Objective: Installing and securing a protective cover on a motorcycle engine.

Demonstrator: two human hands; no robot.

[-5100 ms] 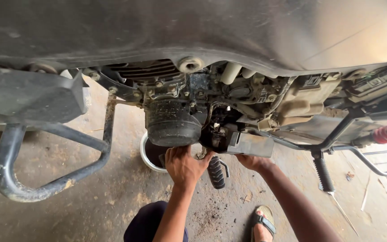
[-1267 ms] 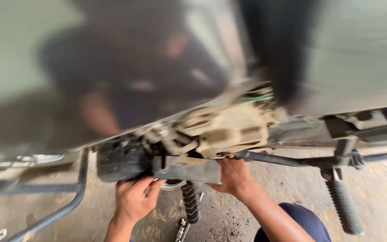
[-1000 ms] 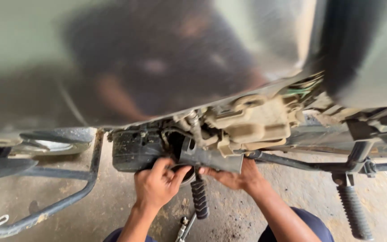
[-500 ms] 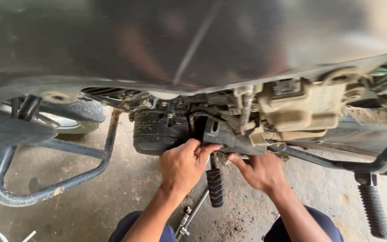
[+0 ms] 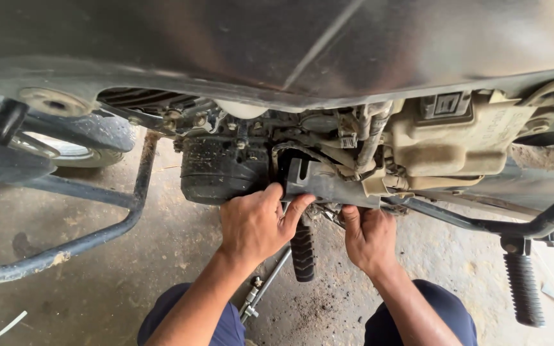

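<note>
— Grey metal bracket [image 5: 328, 184]: position?
— Under the engine [image 5: 222, 168]. Left hand [image 5: 256, 223] fingers curl on its near end; right hand [image 5: 368, 236] fingers pinch beneath it, above the footpeg [image 5: 302, 251].

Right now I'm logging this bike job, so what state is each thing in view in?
Left hand: fingers curled on the grey bracket's end.
Right hand: fingers tucked up under the bracket.
Grey bracket: in place under the engine, tilted.
Engine case: grimy, black.
Near footpeg: hanging down between the hands.
Far footpeg: hanging down, untouched.
Ratchet wrench: lying on the floor, unheld.
Concrete floor: stained, dirt-flecked.
</note>
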